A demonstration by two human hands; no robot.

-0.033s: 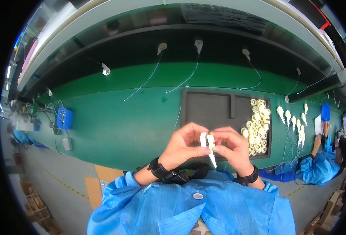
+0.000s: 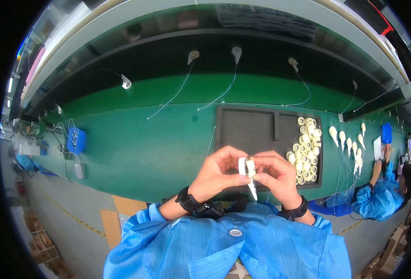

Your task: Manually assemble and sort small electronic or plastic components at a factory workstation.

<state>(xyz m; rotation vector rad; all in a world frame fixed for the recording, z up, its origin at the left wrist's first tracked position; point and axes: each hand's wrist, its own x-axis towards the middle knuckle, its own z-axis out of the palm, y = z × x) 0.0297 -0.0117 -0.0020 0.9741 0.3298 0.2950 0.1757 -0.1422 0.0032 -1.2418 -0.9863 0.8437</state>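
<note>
Close to my body, above the near table edge, both hands are together. My left hand (image 2: 218,173) is closed on a white teardrop-shaped plastic housing (image 2: 251,189), seen edge-on with its pointed end downward. My right hand (image 2: 276,176) pinches a cream ribbed round part (image 2: 250,168) against the housing's right side. The two pieces stand face to face, very close; whether they are joined I cannot tell. Fingertips hide part of both. Just beyond my right hand, many similar cream round parts (image 2: 304,156) lie piled in the right side of a black tray (image 2: 247,122).
Several cream teardrop housings (image 2: 342,138) with thin cables lie right of the tray. More cabled housings (image 2: 235,53) sit along the dark back ledge. A blue bin (image 2: 76,141) stands at the left. Another person (image 2: 377,193) in blue works at the far right.
</note>
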